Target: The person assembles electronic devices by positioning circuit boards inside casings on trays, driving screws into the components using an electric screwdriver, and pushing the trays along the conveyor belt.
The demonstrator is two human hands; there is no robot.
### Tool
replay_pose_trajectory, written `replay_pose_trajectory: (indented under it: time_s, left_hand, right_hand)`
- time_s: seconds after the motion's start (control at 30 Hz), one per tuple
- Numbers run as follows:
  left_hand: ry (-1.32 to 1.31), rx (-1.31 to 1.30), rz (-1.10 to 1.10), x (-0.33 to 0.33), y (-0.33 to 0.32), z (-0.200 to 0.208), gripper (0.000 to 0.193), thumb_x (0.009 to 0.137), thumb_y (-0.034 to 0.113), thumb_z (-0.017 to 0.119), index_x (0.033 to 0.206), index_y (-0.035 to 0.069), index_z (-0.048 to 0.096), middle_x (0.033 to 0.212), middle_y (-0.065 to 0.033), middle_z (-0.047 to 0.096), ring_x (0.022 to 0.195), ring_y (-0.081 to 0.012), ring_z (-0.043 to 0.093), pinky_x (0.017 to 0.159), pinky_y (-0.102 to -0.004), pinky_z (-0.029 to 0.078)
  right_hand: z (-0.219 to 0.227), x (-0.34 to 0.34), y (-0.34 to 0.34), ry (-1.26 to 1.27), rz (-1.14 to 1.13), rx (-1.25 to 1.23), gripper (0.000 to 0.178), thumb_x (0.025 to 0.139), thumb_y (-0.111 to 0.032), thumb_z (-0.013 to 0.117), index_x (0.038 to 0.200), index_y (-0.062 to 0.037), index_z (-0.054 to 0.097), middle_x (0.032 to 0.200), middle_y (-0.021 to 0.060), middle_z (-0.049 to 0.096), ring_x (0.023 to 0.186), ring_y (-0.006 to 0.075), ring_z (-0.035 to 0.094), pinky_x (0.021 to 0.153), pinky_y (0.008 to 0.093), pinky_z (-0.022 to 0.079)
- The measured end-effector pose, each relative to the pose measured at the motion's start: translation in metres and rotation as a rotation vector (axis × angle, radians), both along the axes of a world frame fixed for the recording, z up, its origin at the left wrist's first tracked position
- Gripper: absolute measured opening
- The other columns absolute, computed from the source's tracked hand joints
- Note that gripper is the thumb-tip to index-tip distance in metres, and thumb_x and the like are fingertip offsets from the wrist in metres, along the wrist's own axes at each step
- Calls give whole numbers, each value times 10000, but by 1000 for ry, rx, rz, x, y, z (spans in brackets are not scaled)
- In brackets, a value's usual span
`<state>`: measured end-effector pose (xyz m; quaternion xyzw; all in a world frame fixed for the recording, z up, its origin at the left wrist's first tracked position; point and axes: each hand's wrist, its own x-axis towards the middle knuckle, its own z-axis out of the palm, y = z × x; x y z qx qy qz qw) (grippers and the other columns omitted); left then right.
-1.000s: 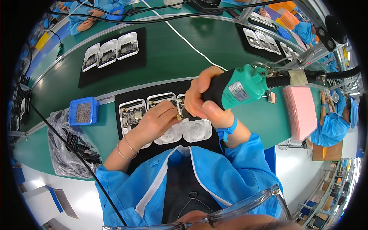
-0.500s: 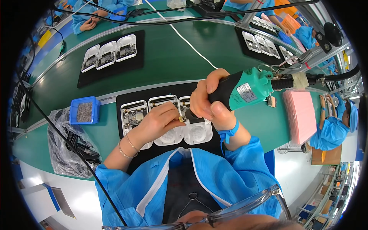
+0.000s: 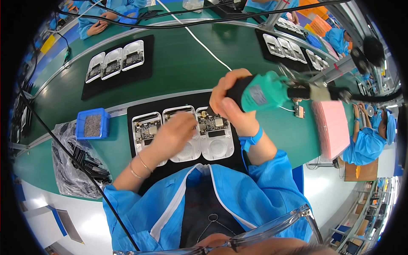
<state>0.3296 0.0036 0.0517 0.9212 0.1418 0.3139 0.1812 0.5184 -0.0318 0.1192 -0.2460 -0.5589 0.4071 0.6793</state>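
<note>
My right hand (image 3: 239, 104) is wrapped round a green-and-black electric screwdriver (image 3: 262, 91), over the top of the right-hand white housing (image 3: 218, 146). A circuit board (image 3: 216, 122) sits in that housing, with a small brass-coloured piece (image 3: 204, 114) near its upper edge. My left hand (image 3: 176, 131) is above the middle white housing (image 3: 189, 152), its fingers smeared by motion. Whether it holds anything cannot be made out. Beside it lies the left white housing (image 3: 145, 127), partly covered by my forearm. All three housings rest on a black mat (image 3: 135, 111).
At the left stand a blue bin (image 3: 105, 132) of small grey pieces and a clear plastic bag (image 3: 70, 178) of black parts. A pink stack (image 3: 331, 129) is at the right. Further housings (image 3: 112, 63) lie on the green conveyor belt (image 3: 178, 63). Co-workers sit nearby.
My right hand has raised the screwdriver slightly and pulled back from the right-hand housing, uncovering its board. My left hand has moved left, away from the screwdriver's tip. Housings on the belt have shifted slightly left.
</note>
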Motion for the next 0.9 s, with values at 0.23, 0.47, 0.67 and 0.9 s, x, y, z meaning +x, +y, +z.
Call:
replay_pose_trajectory:
  time_s: [0.23,0.47,0.67,0.9]
  left_hand:
    - [246,222,-66,20,-28,-17,538,735,317,644,1097,-60,514,1140,-209,494,1169,-375,414,992,-449,336]
    - [364,219,-42,22,-28,-22,623,744,445,607,1122,-39,505,1192,-230,443,1216,-476,303,1024,-515,251]
    - [384,223,-37,23,-28,-21,615,760,468,583,1108,-34,508,1191,-233,443,1217,-474,303,1031,-514,236]
    - [387,218,-54,23,-27,-18,618,756,475,580,1099,-34,511,1175,-231,447,1214,-462,312,1030,-518,238]
  right_hand:
    - [-17,-6,18,52,-28,-70,255,737,55,618,948,-11,489,698,12,532,569,49,484,501,185,389]
    - [-23,-11,24,6,-58,-105,253,733,63,619,943,-4,495,709,8,532,574,49,485,510,188,393]
    - [-28,-11,30,10,-103,-106,236,727,58,629,921,-1,507,717,7,540,611,49,495,546,196,410]
    - [-33,-13,33,-183,-100,-68,273,758,27,575,974,-39,423,691,55,523,555,100,482,500,230,404]
